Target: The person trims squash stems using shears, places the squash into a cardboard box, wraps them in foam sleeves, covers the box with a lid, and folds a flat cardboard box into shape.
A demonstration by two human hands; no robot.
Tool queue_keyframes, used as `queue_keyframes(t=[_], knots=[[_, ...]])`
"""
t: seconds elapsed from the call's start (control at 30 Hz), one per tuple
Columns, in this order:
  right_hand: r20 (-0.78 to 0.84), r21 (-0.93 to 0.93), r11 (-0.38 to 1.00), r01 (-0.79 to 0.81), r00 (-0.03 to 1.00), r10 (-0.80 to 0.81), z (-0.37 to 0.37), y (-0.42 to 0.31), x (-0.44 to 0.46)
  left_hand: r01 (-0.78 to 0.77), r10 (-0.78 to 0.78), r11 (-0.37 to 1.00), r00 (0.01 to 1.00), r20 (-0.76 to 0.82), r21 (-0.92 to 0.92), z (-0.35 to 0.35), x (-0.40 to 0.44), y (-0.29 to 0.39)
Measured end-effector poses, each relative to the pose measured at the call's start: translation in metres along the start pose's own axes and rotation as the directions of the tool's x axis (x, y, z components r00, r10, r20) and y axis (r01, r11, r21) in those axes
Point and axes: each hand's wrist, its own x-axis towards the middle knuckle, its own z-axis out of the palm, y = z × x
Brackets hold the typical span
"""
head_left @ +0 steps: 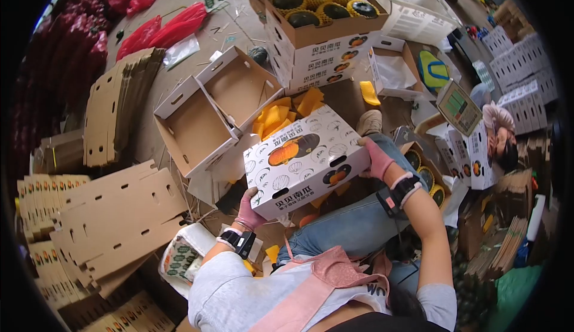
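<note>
Between my hands is a white cardboard pumpkin box (305, 155), its printed top facing up and its lettered long side towards me. My left hand (249, 213), in a pink glove, grips the near left corner. At the right end, my gloved right hand (378, 158) is closed on the edge. What is inside the box is hidden. Just beyond it, orange foam pieces (281, 117) lie in a heap. Two open, bare cardboard trays (194, 132) are side by side at the far left of the box.
A stack of white boxes (317, 57) stands ahead, its top one holding several dark green pumpkins (302, 18) in yellow foam nets. Flat cardboard sheets (122, 212) are piled at left. A digital scale display (459, 108) and another person (501, 135) are at right.
</note>
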Motion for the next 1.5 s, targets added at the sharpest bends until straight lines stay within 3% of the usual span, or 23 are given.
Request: queue_keyframes(t=[0.17, 0.23, 0.27, 0.33, 0.37, 0.43, 0.47, 0.5, 0.63, 0.7, 0.73, 0.8, 0.9, 0.97, 1.03, 1.1, 1.17, 1.2, 1.23, 1.33, 1.4, 1.43, 1.5], knots=[[-0.086, 0.078, 0.952, 0.296, 0.953, -0.289, -0.006, -0.011, 0.072, -0.215, 0.203, 0.968, 0.974, 0.098, 0.128, -0.007, 0.049, 0.002], [-0.051, -0.224, 0.913, 0.341, 0.931, -0.361, -0.011, -0.016, 0.058, -0.256, 0.251, 0.950, 0.967, 0.052, 0.178, -0.027, 0.086, 0.002], [0.240, -0.180, 0.819, 0.545, 0.832, -0.501, -0.022, -0.013, 0.057, -0.246, 0.251, 0.947, 0.968, 0.002, 0.206, -0.043, 0.114, 0.007], [0.490, 0.002, 0.699, 0.715, 0.609, -0.624, -0.035, -0.011, 0.040, -0.192, 0.232, 0.924, 0.969, -0.087, 0.330, -0.067, 0.145, 0.017], [0.499, 0.087, 0.708, 0.701, 0.584, -0.640, -0.041, -0.019, 0.014, -0.155, 0.223, 0.900, 0.967, -0.126, 0.407, -0.079, 0.151, 0.021], [0.127, 0.014, 0.661, 0.751, 0.654, -0.746, -0.050, -0.013, -0.094, 0.028, 0.069, 0.920, 0.970, -0.232, 0.391, -0.090, 0.157, 0.033], [0.063, 0.056, 0.572, 0.818, 0.569, -0.820, -0.071, 0.004, -0.113, 0.080, -0.066, 0.968, 0.996, -0.065, 0.238, -0.073, 0.149, 0.025], [0.027, 0.091, 0.485, 0.870, 0.485, -0.874, -0.089, 0.023, -0.130, 0.092, -0.010, 0.951, 0.963, -0.269, 0.294, -0.075, 0.151, 0.030], [-0.565, 0.340, 0.355, 0.871, 0.491, -0.663, -0.173, 0.139, -0.173, 0.202, 0.035, 0.847, 0.902, -0.430, 0.492, -0.064, 0.148, 0.047], [-0.749, 0.543, 0.039, 0.839, 0.504, -0.430, -0.219, 0.225, -0.155, 0.271, 0.067, 0.727, 0.886, -0.458, 0.631, -0.047, 0.147, 0.061], [-0.783, 0.621, -0.183, 0.762, 0.593, -0.188, -0.224, 0.253, -0.156, 0.318, 0.084, 0.642, 0.875, -0.477, 0.697, -0.036, 0.146, 0.067], [-0.803, 0.587, -0.202, 0.784, 0.596, -0.024, -0.221, 0.295, -0.156, 0.415, 0.125, 0.396, 0.860, -0.495, 0.819, -0.010, 0.146, 0.082], [-0.749, 0.650, -0.164, 0.742, 0.662, 0.031, -0.211, 0.349, -0.132, 0.465, 0.230, -0.164, 0.876, -0.424, 0.870, 0.062, 0.142, 0.081], [-0.654, 0.710, -0.286, 0.643, 0.753, 0.072, -0.208, 0.382, -0.099, 0.344, 0.312, -0.495, 0.927, -0.206, 0.798, 0.127, 0.141, 0.067], [-0.531, 0.792, -0.284, 0.540, 0.839, 0.115, -0.203, 0.389, -0.069, 0.155, 0.357, -0.679, 0.924, 0.138, 0.718, 0.192, 0.137, 0.050], [-0.377, 0.882, -0.287, 0.374, 0.925, 0.047, -0.190, 0.376, -0.038, -0.204, 0.209, -0.735, 0.839, 0.502, 0.647, 0.236, 0.141, 0.045], [-0.342, 0.939, -0.108, 0.327, 0.924, -0.174, -0.169, 0.359, -0.001, -0.386, 0.032, -0.858, 0.618, 0.786, 0.339, 0.286, 0.099, -0.038], [-0.339, 0.941, -0.035, 0.337, 0.939, -0.057, -0.158, 0.334, 0.012, -0.451, -0.095, -0.866, 0.575, 0.812, 0.217, 0.300, 0.093, -0.068], [-0.463, 0.861, 0.082, 0.503, 0.839, -0.286, -0.146, 0.322, 0.026, -0.503, -0.224, -0.860, 0.524, 0.822, 0.087, 0.311, 0.088, -0.091], [-0.640, 0.714, 0.182, 0.676, 0.736, -0.221, -0.133, 0.294, 0.082, -0.455, -0.416, -0.879, 0.576, 0.704, -0.147, 0.326, 0.081, -0.135], [-0.636, 0.770, 0.023, 0.638, 0.770, -0.052, -0.132, 0.285, 0.096, -0.417, -0.396, -0.899, 0.648, 0.651, -0.131, 0.324, 0.089, -0.133], [-0.561, 0.802, -0.205, 0.561, 0.825, 0.065, -0.131, 0.272, 0.068, -0.417, -0.374, -0.905, 0.692, 0.618, -0.080, 0.321, 0.098, -0.130], [-0.632, 0.749, -0.190, 0.635, 0.770, 0.084, -0.125, 0.271, 0.060, -0.444, -0.417, -0.892, 0.733, 0.538, -0.086, 0.317, 0.105, -0.139]])
